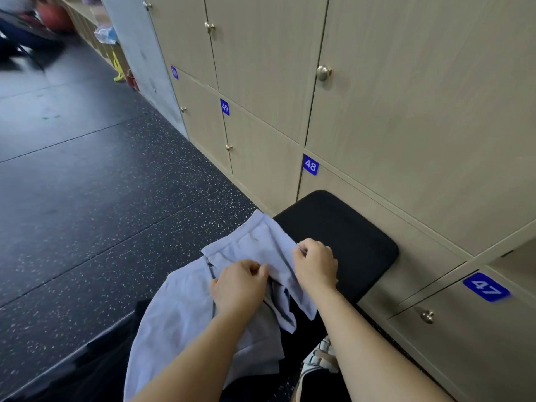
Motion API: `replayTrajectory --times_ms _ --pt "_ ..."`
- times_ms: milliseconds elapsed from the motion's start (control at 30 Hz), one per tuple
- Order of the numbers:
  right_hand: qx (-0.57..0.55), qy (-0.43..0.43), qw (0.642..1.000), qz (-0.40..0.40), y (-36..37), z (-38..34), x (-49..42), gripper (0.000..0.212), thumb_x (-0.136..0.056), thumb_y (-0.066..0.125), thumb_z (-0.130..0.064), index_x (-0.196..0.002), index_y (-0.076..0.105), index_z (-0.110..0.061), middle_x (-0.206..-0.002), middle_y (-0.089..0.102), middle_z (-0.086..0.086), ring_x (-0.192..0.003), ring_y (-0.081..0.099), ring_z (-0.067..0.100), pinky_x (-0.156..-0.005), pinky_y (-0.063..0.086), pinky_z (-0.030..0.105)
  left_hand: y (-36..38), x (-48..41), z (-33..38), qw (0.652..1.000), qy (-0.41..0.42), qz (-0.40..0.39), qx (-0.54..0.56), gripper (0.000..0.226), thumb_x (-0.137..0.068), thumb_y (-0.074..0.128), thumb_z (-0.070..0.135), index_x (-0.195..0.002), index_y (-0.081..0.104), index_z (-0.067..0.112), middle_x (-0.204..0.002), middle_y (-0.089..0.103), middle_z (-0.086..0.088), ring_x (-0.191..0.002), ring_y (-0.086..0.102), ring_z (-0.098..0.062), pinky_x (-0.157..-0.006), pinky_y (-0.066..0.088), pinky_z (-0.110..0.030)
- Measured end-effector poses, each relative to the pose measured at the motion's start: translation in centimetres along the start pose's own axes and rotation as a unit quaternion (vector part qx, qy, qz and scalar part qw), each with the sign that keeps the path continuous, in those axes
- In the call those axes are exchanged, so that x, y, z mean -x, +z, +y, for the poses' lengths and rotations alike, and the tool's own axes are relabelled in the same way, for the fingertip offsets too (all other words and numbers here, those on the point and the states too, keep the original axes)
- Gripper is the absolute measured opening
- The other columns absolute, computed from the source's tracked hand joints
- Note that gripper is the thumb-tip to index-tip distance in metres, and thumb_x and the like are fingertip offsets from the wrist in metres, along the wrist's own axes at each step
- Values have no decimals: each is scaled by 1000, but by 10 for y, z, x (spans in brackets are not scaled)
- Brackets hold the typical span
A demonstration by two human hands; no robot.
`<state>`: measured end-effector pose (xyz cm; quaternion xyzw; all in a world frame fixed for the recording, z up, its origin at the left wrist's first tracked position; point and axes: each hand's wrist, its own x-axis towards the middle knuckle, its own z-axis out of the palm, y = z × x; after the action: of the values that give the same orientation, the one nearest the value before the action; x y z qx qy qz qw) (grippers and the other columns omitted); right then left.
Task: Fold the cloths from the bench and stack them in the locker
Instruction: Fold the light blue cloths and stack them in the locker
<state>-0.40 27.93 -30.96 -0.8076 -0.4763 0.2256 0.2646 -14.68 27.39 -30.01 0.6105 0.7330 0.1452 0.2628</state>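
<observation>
A pale blue cloth lies crumpled over the near end of the black padded bench and hangs down toward me. My left hand pinches a fold near the cloth's middle. Just to its right, my right hand grips the cloth's upper edge with curled fingers. The beige lockers stand behind the bench; one compartment at the far right edge looks open, and its inside is mostly out of view.
Lockers numbered 47, 48 and 49 have round metal knobs. Dark speckled floor stretches to the left. A shoe shows below the bench. Blurred items sit at the far top left.
</observation>
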Motion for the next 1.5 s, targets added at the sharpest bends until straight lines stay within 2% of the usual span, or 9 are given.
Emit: replayTrajectory --times_ms 100,300,600,733,867,1033,1200,1300,1500 --pt "-191 73 978 33 -21 2 3 26 -85 49 -12 -60 42 -14 -59 41 -5 -61 36 16 -57 32 32 -6 -1 1 993 -20 -21 119 29 -90 55 41 -69 59 21 -61 63 7 -68 58 -13 -84 43 -34" --pt "-356 78 930 47 -70 -5 30 15 -88 61 -13 -77 64 -4 -71 58 0 -68 50 10 -59 42 20 -27 22 28 931 48 -23 361 23 -94 58 16 -72 55 8 -56 55 3 -46 47 -2 -48 38 -12" --pt "-314 -1 938 146 -132 -21 75 18 -84 68 -13 -67 62 -13 -64 60 -3 -64 52 14 -65 45 31 -77 65 65 916 134 -62 373 20 -86 68 5 -73 55 -2 -62 44 -4 -61 40 -16 -60 36 -28" --pt "-324 -32 933 156 -164 -27 100 20 -78 71 -6 -65 58 -15 -85 68 -5 -81 63 10 -77 49 26 -102 86 77 927 161 -11 339 35 -86 70 14 -60 47 12 -56 43 -1 -55 38 -16 -57 32 -29" --pt "-330 -63 929 155 -193 -34 123 27 -76 73 -1 -63 53 -13 -59 52 -7 -56 46 6 -56 38 14 -123 107 88 912 176 -39 369 21 -84 69 18 -68 61 7 -60 55 4 -59 47 -13 -65 41 -29" --pt "-343 -80 918 183 -222 -38 138 26 -74 74 0 -69 53 -14 -64 54 -4 -59 47 9 -59 40 19 -146 131 108 878 201 -65 429 19 -90 64 11 -73 56 9 -60 47 -1 -47 38 -4 -51 34 -18" --pt "-368 -59 921 113 -248 -41 152 52 -73 78 -11 -113 45 -16 -81 62 3 -77 60 16 -79 50 32 -162 147 128 840 234 -122 474 18 -92 64 8 -76 57 8 -57 57 7 -50 51 1 -49 40 -12" --pt "-324 -86 941 44 -266 -47 160 48 -72 83 -34 -107 59 -14 -96 69 8 -91 67 22 -88 53 39 -172 155 140 811 280 -215 466 12 -92 64 8 -81 60 7 -67 66 1 -63 61 -9 -60 48 -19" --pt "-222 -125 967 -5 -290 -48 180 41 -92 62 -31 -79 58 7 -73 43 6 -67 37 15 -53 28 26 -173 171 159 814 351 -289 362 7 -91 67 7 -94 62 10 -79 70 -8 -69 65 -17 -65 51 -26"
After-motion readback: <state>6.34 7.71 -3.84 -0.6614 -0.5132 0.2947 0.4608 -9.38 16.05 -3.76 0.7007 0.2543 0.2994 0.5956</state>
